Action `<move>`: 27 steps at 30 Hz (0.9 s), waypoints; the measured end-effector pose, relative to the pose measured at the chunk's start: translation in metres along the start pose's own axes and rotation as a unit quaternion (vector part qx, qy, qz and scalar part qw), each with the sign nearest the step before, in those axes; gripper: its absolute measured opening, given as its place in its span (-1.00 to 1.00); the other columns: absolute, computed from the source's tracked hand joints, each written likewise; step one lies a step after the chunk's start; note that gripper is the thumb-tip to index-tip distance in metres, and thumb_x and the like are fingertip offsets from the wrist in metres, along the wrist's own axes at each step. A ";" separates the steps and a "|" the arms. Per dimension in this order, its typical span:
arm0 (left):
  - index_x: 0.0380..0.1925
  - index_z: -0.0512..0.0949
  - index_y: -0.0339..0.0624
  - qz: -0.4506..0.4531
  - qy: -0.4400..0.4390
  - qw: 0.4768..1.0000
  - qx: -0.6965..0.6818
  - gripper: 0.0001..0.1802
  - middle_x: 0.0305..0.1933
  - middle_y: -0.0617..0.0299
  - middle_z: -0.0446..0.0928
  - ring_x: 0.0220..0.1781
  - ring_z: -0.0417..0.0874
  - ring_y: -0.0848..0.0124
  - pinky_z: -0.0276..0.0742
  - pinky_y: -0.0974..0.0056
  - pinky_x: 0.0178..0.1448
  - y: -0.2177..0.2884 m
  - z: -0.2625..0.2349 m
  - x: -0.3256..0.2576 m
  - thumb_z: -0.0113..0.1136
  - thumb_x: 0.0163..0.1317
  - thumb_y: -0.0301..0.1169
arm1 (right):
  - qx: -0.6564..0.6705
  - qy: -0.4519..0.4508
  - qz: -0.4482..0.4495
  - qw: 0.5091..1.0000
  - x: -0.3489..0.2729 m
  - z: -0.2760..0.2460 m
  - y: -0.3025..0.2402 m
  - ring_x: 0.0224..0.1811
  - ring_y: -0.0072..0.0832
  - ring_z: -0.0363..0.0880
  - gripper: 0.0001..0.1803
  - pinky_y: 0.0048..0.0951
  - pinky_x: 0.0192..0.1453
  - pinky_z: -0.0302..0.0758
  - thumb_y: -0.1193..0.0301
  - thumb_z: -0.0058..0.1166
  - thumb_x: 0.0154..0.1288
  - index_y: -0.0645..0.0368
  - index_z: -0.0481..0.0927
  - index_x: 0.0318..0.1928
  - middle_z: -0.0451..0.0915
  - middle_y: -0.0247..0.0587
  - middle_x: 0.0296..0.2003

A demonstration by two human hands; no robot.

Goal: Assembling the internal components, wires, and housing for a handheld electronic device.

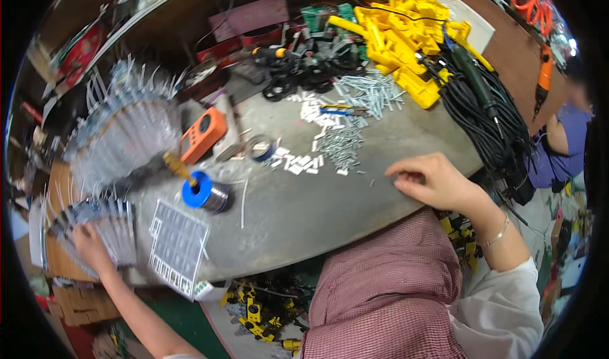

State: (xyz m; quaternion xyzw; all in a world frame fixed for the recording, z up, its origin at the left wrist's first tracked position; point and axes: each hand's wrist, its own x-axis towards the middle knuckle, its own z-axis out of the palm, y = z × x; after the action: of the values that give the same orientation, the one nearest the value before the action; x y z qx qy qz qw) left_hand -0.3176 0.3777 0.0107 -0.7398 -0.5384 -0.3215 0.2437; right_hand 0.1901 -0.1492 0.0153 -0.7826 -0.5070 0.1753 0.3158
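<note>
At the far left, my left hand (91, 248) reaches into a small fan of clear plastic strips (113, 226). Its fingers look bent together among the strips, and what lies between them is too small to make out. My right hand (428, 180) hovers over the bench's front edge at the right, fingers loosely curled with a gap, nothing visible in them. Just left of its fingertips is a tiny screw (372, 182). Beyond it sit a heap of short screws (342, 148), white small pieces (304, 163) and a pile of longer screws (369, 94).
A blue spool (198, 191), an orange meter (203, 133), a tape roll (259, 147) and a gridded sheet (179, 245) lie on the bench (298, 219). Yellow plastic housings (406, 29) and black cables (469, 105) crowd the back right. An orange screwdriver (543, 76) hangs; another person (561, 143) is right.
</note>
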 end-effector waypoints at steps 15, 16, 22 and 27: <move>-0.14 0.63 -0.34 0.549 -0.122 0.752 -0.343 -0.63 -0.42 0.27 0.43 -0.45 0.45 0.44 0.31 0.39 -0.47 0.395 -0.165 -0.186 0.26 -0.01 -0.43 | -0.301 0.209 -0.083 0.927 0.253 0.055 0.066 -0.26 -0.14 0.72 -0.88 -0.15 -0.20 0.65 0.44 0.13 0.08 0.15 0.67 -0.35 0.65 -0.02 -0.29; -0.13 0.61 -0.33 0.538 -0.161 0.750 -0.350 -0.60 -0.39 0.26 0.45 -0.42 0.47 0.40 0.33 0.36 -0.46 0.397 -0.164 -0.189 0.31 -0.02 -0.40 | -0.317 0.232 -0.132 0.910 0.256 0.050 0.075 -0.27 -0.15 0.71 -0.87 -0.16 -0.23 0.64 0.42 0.12 0.08 0.15 0.66 -0.36 0.65 -0.06 -0.32; 0.01 0.50 -0.24 0.367 -0.259 0.739 -0.502 -0.21 -0.02 -0.02 0.48 -0.02 0.51 0.02 0.42 0.05 0.00 0.421 -0.164 -0.193 0.60 -0.30 -0.23 | -0.119 0.343 -0.189 0.912 0.220 -0.004 0.080 -0.21 -0.21 0.66 -0.77 -0.19 -0.16 0.59 0.25 0.17 0.14 0.13 0.65 -0.30 0.63 -0.20 -0.29; 0.18 0.44 -0.24 0.346 -0.340 0.757 -0.438 -0.10 0.02 0.03 0.48 0.03 0.51 0.05 0.39 0.04 0.08 0.415 -0.166 -0.199 0.57 -0.26 -0.22 | 0.116 0.018 -0.026 0.993 0.118 -0.023 0.048 -0.38 -0.53 0.58 -0.78 -0.44 -0.24 0.51 0.35 0.24 0.16 0.20 0.65 -0.22 0.63 -0.27 -0.42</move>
State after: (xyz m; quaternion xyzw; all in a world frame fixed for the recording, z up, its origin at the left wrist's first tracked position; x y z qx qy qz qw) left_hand 0.0002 0.0078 -0.0303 -0.9621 -0.0936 -0.1432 -0.2122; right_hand 0.2871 -0.0638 0.0057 -0.7304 -0.4976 0.2101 0.4180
